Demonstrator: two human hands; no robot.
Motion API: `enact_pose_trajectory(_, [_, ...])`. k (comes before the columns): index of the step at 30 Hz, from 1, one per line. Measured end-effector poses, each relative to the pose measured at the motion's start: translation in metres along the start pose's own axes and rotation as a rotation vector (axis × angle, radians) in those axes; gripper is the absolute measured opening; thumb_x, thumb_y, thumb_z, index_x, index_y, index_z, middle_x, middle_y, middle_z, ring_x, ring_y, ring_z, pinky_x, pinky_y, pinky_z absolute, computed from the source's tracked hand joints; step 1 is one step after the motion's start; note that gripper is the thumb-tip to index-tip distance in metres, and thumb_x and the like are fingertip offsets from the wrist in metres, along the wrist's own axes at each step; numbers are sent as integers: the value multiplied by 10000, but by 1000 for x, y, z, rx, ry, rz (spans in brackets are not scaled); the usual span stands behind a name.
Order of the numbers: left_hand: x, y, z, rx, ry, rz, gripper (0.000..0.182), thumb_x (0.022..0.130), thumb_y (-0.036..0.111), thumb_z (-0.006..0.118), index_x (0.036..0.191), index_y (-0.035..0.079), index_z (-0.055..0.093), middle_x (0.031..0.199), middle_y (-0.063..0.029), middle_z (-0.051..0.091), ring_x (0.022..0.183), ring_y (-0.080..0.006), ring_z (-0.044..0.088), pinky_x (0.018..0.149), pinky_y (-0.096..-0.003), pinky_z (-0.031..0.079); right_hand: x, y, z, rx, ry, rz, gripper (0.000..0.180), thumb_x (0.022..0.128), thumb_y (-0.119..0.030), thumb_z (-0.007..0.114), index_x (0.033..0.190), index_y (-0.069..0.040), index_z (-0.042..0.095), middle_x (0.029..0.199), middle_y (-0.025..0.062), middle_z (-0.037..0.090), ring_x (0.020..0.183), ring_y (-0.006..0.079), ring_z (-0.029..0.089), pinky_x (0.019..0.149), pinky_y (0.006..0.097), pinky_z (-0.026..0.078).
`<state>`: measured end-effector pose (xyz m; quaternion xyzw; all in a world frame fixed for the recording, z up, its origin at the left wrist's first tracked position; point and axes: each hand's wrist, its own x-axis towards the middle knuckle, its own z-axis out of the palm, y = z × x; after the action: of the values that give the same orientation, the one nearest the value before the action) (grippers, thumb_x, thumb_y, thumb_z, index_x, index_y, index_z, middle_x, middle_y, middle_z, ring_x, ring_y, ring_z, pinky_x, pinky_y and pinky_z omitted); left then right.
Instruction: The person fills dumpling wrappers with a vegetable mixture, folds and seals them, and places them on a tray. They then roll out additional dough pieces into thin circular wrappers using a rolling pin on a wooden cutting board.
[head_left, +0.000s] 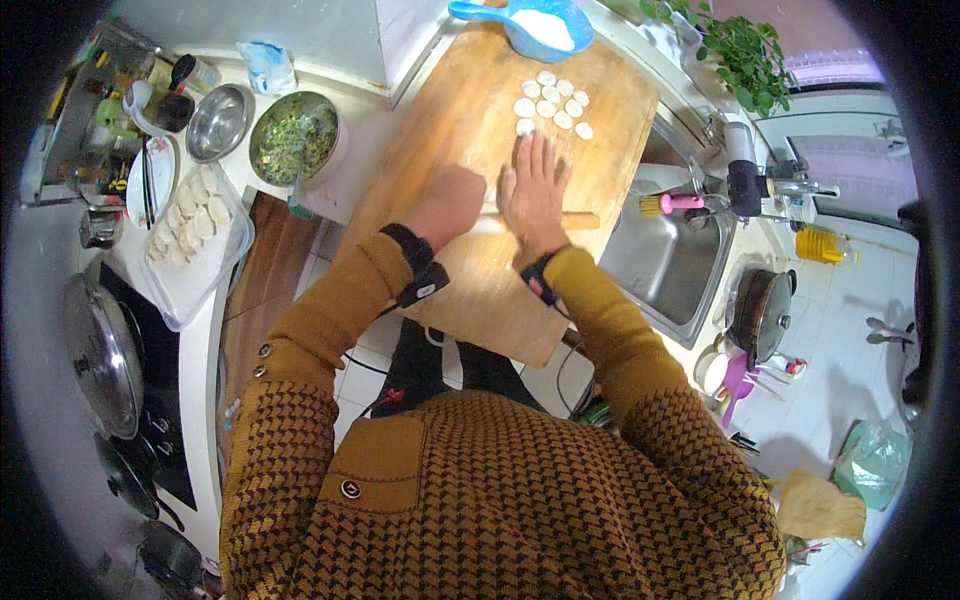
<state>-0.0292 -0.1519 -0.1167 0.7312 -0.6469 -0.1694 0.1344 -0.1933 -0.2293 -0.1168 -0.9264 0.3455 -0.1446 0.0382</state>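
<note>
My right hand (535, 187) lies flat with its fingers stretched towards the dough pieces, the palm over a wooden rolling pin (581, 220). The pin's orange-brown end sticks out to the right. My left hand (456, 196) is curled and slightly blurred, close to a whitish stretch between the hands; whether it holds dough is hidden. Several small, flattened dough rounds (546, 109) lie beyond my right fingertips on a floured wooden board (420, 150). The nearest round (526, 127) is at those fingertips. A blue scoop-shaped bowl (551, 49) of flour stands at the board's far end.
Left stand a pot of chopped green filling (295, 139), a steel bowl (219, 122) and a plastic tray of dumplings (191, 221). A lidded pan (103, 356) sits on the black hob. Right are a steel sink (660, 259), a pink-handled brush (681, 202) and a lidded pan (761, 315).
</note>
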Motion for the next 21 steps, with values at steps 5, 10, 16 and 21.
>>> enact_pose_trajectory(5, [-14, -16, 1, -103, -3, -90, 135, 821, 83, 650, 823, 4, 760, 879, -238, 727, 847, -431, 713, 743, -512, 559, -72, -11, -41, -19, -236, -22, 627, 1043, -304, 366, 1596, -9, 357, 1659, 209, 354, 1542, 420, 303, 1204, 675, 195])
enact_pose_trajectory(10, [-14, -9, 4, -19, -97, -104, 162, 846, 106, 626, 819, 4, 748, 901, -240, 730, 877, -437, 709, 751, -532, 546, -14, -22, -44, 33, -77, 48, 629, 1083, -372, 333, 1602, -18, 332, 1677, 227, 297, 1552, 444, 245, 1218, 651, 180])
enact_pose_trajectory(16, [-23, -18, 5, 2, 134, 189, 147, 828, 175, 719, 856, 33, 699, 836, -159, 702, 706, -340, 658, 671, -399, 529, -63, -18, -44, -53, -172, -1, 692, 1052, -420, 436, 1607, -21, 330, 1683, 220, 279, 1555, 418, 245, 1231, 646, 152])
enact_pose_trajectory(21, [-26, -17, -7, -1033, -26, -118, 104, 878, 118, 713, 862, 36, 651, 785, -30, 618, 698, -196, 589, 654, -342, 499, -155, 18, -29, 6, -311, -125, 737, 960, -397, 638, 1557, -30, 410, 1642, 198, 340, 1522, 400, 295, 1219, 628, 193])
